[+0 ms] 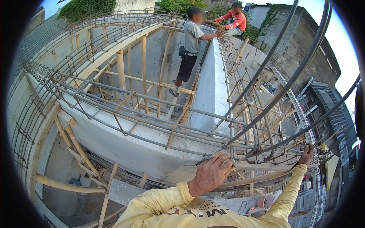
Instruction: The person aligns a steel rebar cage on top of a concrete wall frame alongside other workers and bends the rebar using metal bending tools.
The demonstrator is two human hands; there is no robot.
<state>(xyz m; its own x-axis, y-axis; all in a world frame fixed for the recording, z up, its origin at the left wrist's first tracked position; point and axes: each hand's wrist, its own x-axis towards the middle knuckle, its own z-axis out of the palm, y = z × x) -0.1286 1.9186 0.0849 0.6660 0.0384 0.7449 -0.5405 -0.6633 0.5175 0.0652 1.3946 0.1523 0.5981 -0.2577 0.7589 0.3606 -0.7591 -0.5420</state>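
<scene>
My left hand (212, 173) rests at the wall's top corner, its fingers bent over the ends of the steel bars beside a rebar joint; whether it grips a bar is hidden. Farther right, my right hand (306, 155) is closed at the rebar cage, around something thin and dark that I cannot make out. Long horizontal bars (152, 123) with bent stirrups run along the white block wall (125, 142) in front of me. Several thick bars (291, 81) rise and curve above the corner between my hands.
Two people, one in a grey shirt (192, 38) and one in red (236, 21), work at the far rebar cage. Bamboo poles (143, 76) prop wooden formwork. Below me are a plank (125, 193) and a pinkish bucket (265, 200). Deep drops lie either side of the wall.
</scene>
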